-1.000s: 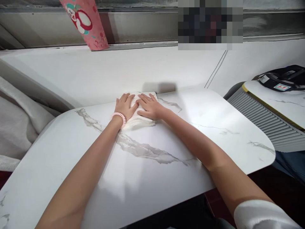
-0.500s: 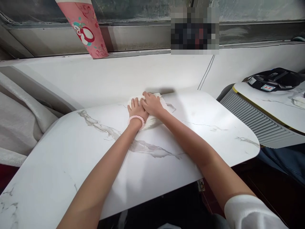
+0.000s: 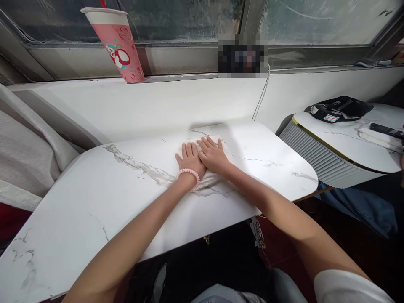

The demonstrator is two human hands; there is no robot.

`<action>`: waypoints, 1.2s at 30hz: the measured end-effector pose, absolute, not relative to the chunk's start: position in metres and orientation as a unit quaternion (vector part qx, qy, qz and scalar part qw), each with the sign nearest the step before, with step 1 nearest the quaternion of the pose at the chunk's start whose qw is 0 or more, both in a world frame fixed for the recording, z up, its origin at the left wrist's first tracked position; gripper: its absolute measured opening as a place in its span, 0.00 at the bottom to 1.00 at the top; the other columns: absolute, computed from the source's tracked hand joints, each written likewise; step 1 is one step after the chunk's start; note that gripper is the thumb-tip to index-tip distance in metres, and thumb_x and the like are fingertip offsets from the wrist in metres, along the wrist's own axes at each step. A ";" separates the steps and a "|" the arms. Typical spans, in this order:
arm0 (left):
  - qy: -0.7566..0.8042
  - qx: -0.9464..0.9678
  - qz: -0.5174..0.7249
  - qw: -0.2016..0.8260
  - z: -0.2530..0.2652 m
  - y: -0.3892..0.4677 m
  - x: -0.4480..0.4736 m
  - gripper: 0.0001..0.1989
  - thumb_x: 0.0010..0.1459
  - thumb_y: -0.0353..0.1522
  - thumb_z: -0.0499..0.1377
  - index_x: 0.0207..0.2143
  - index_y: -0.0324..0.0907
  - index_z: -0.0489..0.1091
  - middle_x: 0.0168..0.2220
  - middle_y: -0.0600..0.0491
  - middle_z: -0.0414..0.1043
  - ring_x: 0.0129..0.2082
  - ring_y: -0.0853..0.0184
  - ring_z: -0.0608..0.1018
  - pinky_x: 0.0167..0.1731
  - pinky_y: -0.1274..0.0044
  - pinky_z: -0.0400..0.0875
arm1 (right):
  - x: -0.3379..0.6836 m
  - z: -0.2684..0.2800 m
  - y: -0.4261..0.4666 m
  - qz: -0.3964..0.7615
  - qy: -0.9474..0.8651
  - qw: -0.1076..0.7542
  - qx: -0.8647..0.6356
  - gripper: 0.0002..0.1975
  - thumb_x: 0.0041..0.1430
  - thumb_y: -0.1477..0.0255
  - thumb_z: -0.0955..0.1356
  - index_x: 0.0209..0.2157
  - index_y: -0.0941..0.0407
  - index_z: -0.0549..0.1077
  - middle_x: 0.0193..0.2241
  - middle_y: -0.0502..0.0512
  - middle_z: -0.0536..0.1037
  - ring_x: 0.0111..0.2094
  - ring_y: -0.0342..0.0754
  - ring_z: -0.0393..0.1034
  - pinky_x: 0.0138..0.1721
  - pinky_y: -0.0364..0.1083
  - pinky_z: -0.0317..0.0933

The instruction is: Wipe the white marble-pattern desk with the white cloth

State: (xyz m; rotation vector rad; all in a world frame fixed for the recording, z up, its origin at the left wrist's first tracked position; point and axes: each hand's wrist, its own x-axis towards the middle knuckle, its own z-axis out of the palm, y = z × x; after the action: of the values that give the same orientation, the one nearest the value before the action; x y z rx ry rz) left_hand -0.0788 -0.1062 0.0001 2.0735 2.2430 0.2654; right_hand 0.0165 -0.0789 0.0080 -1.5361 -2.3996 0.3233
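Observation:
A white cloth (image 3: pixel 211 180) lies on the white marble-patterned table (image 3: pixel 132 202), near its back edge. My left hand (image 3: pixel 190 162) rests flat on the cloth with fingers spread, a pink coiled band (image 3: pixel 193 173) around its wrist. Beside it, my right hand (image 3: pixel 213 155) also presses down on the cloth, palm down and fingers stretched out. The hands touch along the left hand's forefinger side. Both cover much of the cloth, whose edges show behind and in front of them.
A pink patterned paper cup (image 3: pixel 121 52) stands on the window sill. Grey curtain fabric (image 3: pixel 28 151) hangs at the left. On the right, a second table (image 3: pixel 334 139) with a ribbed side bears a black cap-like item (image 3: pixel 342 108) and a white folded thing (image 3: pixel 377 136).
Both hands have slid with the cloth toward me and slightly right, away from the table's back edge. The view has tilted up, showing more of the cup and window.

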 end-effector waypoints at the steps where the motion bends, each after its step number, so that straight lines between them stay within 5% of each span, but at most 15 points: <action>1: 0.723 0.685 0.084 0.033 -0.001 -0.117 -0.074 0.33 0.63 0.35 0.43 0.67 0.29 0.44 0.70 0.42 0.41 0.69 0.54 0.42 0.64 0.53 0.41 | 0.023 0.008 -0.091 0.111 -0.826 0.137 -0.535 0.29 0.65 0.71 0.51 0.66 0.61 0.53 0.68 0.59 0.49 0.69 0.55 0.37 0.65 0.66 0.29; 17: 0.589 0.789 0.115 0.127 0.005 -0.200 -0.002 0.36 0.61 0.39 0.48 0.68 0.32 0.46 0.70 0.40 0.38 0.69 0.50 0.40 0.64 0.50 0.36 | 0.120 0.006 -0.187 0.066 -0.809 0.137 -0.568 0.31 0.61 0.70 0.53 0.65 0.58 0.57 0.66 0.58 0.55 0.68 0.56 0.41 0.66 0.67 0.34; 36: 0.669 0.727 0.138 0.077 0.003 -0.061 -0.036 0.34 0.61 0.41 0.45 0.68 0.38 0.48 0.70 0.44 0.41 0.69 0.53 0.40 0.65 0.54 0.36 | 0.081 0.002 -0.023 0.120 -0.829 0.216 -0.501 0.26 0.59 0.68 0.57 0.58 0.58 0.65 0.62 0.60 0.64 0.65 0.58 0.50 0.64 0.66 0.36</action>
State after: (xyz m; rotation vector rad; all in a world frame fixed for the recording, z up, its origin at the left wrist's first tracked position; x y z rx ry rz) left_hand -0.0361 -0.0615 0.0027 2.1769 2.0027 0.4120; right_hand 0.0812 -0.0232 0.0019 -1.3896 -2.2982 0.3323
